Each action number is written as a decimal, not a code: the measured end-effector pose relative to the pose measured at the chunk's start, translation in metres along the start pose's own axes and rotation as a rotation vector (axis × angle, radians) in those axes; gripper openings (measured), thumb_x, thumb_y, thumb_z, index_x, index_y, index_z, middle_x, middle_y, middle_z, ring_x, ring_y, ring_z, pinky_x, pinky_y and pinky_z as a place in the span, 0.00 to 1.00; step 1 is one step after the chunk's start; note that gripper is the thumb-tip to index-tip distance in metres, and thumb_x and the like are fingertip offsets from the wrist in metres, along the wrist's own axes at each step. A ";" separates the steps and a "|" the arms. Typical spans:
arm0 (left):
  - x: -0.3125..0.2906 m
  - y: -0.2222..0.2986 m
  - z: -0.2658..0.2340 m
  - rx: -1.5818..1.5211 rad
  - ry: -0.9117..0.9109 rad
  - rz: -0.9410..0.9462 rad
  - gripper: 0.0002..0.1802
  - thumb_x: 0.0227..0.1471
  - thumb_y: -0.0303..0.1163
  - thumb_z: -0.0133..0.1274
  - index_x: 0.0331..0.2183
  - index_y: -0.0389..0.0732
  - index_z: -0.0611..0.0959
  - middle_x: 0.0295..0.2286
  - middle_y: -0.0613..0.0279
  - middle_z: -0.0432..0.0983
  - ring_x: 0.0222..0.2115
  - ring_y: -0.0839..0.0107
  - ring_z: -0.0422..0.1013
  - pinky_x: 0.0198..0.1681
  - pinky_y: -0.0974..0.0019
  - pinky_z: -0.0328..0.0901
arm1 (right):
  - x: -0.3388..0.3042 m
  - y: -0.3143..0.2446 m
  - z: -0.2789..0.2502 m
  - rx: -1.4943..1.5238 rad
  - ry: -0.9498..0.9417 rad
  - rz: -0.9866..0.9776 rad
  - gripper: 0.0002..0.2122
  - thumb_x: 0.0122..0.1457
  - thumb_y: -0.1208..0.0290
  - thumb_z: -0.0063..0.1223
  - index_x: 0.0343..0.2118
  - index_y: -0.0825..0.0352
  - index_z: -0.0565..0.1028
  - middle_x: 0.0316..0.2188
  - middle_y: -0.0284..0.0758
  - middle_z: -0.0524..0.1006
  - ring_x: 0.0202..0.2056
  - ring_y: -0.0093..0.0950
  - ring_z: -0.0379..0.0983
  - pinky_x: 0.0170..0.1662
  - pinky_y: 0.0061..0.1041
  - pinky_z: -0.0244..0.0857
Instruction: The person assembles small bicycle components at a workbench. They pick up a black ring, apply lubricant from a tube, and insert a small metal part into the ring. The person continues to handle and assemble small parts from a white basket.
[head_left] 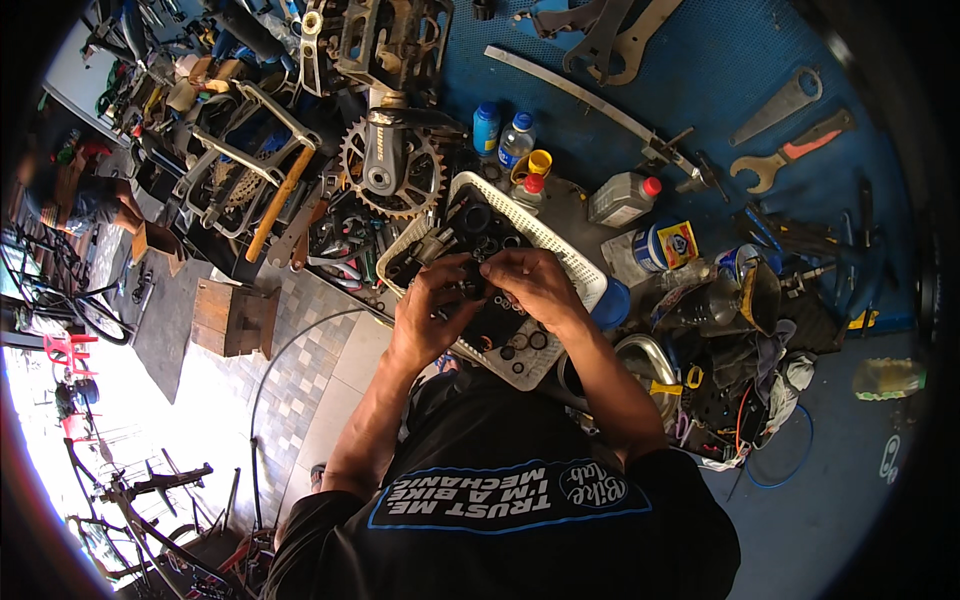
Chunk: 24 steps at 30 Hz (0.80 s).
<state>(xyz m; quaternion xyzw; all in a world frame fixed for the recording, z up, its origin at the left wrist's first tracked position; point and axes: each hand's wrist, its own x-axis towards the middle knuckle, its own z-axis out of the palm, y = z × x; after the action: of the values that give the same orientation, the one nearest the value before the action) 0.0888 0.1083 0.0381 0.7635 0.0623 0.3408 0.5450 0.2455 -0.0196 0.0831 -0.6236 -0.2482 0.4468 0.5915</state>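
My left hand (430,308) is closed around a small dark round part (472,280). My right hand (532,284) meets it from the other side, thumb and fingers pinched together at the part's edge; what exactly is between those fingertips is too small to tell. Both hands are over a white plastic basket (575,258) of small bicycle parts. Inside it, black rings (538,341) and small washers lie near its close end, and dark cylindrical pieces fill the far end.
A crankset with a toothed chainring (385,172) stands behind the basket at left, near a wooden-handled hammer (279,205). Bottles, including a grey one with a red cap (625,201), stand beyond. Wrenches (795,150) hang on the blue board. A wooden box (233,318) sits at left.
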 end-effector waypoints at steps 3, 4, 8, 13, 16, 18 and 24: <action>0.002 0.002 0.000 -0.012 -0.007 -0.021 0.30 0.46 0.16 0.69 0.49 0.38 0.73 0.55 0.48 0.74 0.51 0.58 0.78 0.44 0.61 0.82 | 0.006 0.011 -0.002 -0.058 0.008 -0.099 0.07 0.64 0.69 0.63 0.36 0.68 0.84 0.25 0.29 0.81 0.28 0.14 0.73 0.33 0.18 0.68; 0.002 0.002 0.001 -0.014 -0.008 -0.028 0.30 0.46 0.16 0.69 0.49 0.38 0.73 0.55 0.48 0.74 0.51 0.58 0.78 0.44 0.61 0.82 | 0.008 0.015 -0.002 -0.077 0.010 -0.144 0.07 0.64 0.68 0.63 0.36 0.68 0.84 0.25 0.29 0.81 0.28 0.15 0.73 0.32 0.19 0.68; 0.002 0.005 -0.001 -0.055 -0.002 -0.069 0.30 0.46 0.16 0.69 0.49 0.37 0.72 0.55 0.48 0.74 0.51 0.60 0.77 0.45 0.61 0.81 | 0.002 0.002 0.001 -0.401 0.084 -0.148 0.07 0.62 0.68 0.64 0.35 0.68 0.84 0.25 0.29 0.81 0.29 0.16 0.75 0.34 0.21 0.69; 0.002 0.006 -0.003 -0.074 -0.019 -0.104 0.31 0.47 0.15 0.68 0.50 0.37 0.71 0.55 0.46 0.73 0.52 0.60 0.77 0.47 0.61 0.81 | 0.001 -0.004 0.002 -0.537 0.079 -0.129 0.07 0.63 0.68 0.63 0.36 0.67 0.84 0.25 0.29 0.82 0.29 0.15 0.74 0.34 0.20 0.69; 0.003 0.003 0.000 -0.311 0.011 -0.160 0.31 0.48 0.12 0.66 0.51 0.37 0.69 0.55 0.45 0.71 0.52 0.60 0.76 0.48 0.60 0.80 | 0.007 0.015 -0.003 -0.136 0.024 -0.176 0.08 0.65 0.68 0.61 0.39 0.68 0.83 0.25 0.29 0.81 0.28 0.15 0.74 0.32 0.18 0.69; 0.004 0.000 0.000 -0.380 0.026 -0.162 0.32 0.48 0.11 0.65 0.52 0.37 0.69 0.54 0.45 0.71 0.52 0.61 0.76 0.49 0.59 0.80 | 0.004 0.009 -0.010 -0.059 -0.024 -0.011 0.12 0.65 0.64 0.62 0.38 0.71 0.82 0.26 0.29 0.82 0.28 0.16 0.75 0.33 0.18 0.70; 0.001 -0.002 -0.010 -0.673 0.124 -0.343 0.33 0.50 0.08 0.61 0.55 0.36 0.68 0.51 0.49 0.72 0.51 0.61 0.76 0.48 0.57 0.80 | 0.025 0.036 -0.020 -0.154 0.000 -0.153 0.09 0.65 0.69 0.60 0.41 0.70 0.81 0.32 0.32 0.83 0.30 0.19 0.76 0.35 0.21 0.71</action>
<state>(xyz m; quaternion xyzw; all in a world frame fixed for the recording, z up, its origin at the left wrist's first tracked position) 0.0843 0.1177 0.0385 0.4982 0.1065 0.2918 0.8095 0.2664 -0.0151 0.0403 -0.6465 -0.3289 0.3797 0.5742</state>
